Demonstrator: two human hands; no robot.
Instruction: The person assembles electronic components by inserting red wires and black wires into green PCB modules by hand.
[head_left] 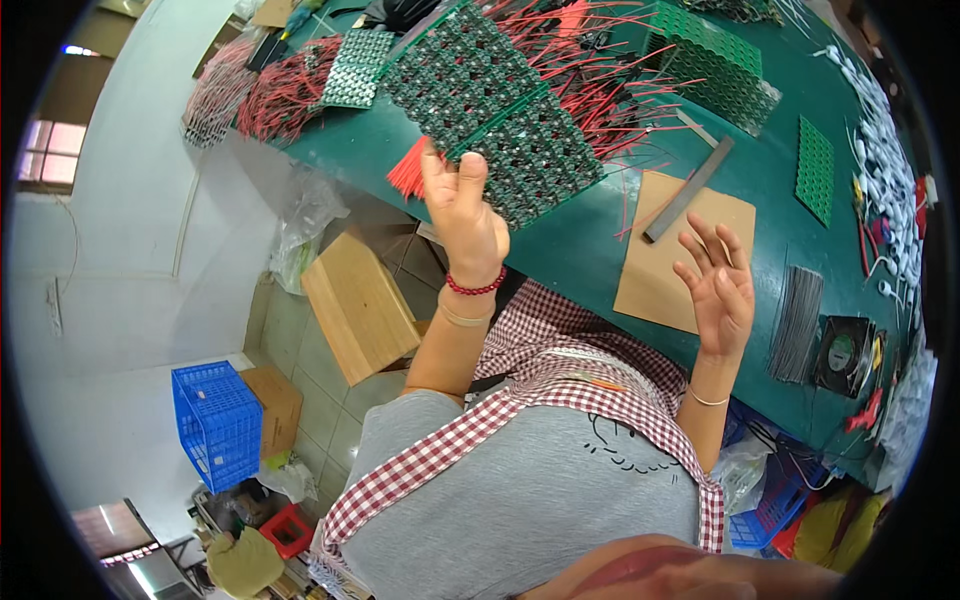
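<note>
My left hand [464, 215], a red bead bracelet at its wrist, grips the near edge of a dark green circuit board panel [465, 75]. The panel is held up, tilted, above the bench, and carries rows of small components. Many red wires [610, 105] stick out past its far right side, and a red bundle of wire ends [408, 170] shows beside my fingers. Over a brown cardboard sheet [650, 270] my right hand [722, 285] is raised, palm up, fingers apart and holding nothing. A grey metal bar [690, 190] lies across that sheet.
Stacked green board panels [710, 70] stand at the back, with a single green panel [815, 170] at right. Grey wires [797, 325], a black fan [845, 352] and white-tipped cables [890, 180] lie on the right. A wooden stool [360, 305] and blue crate [215, 420] are left.
</note>
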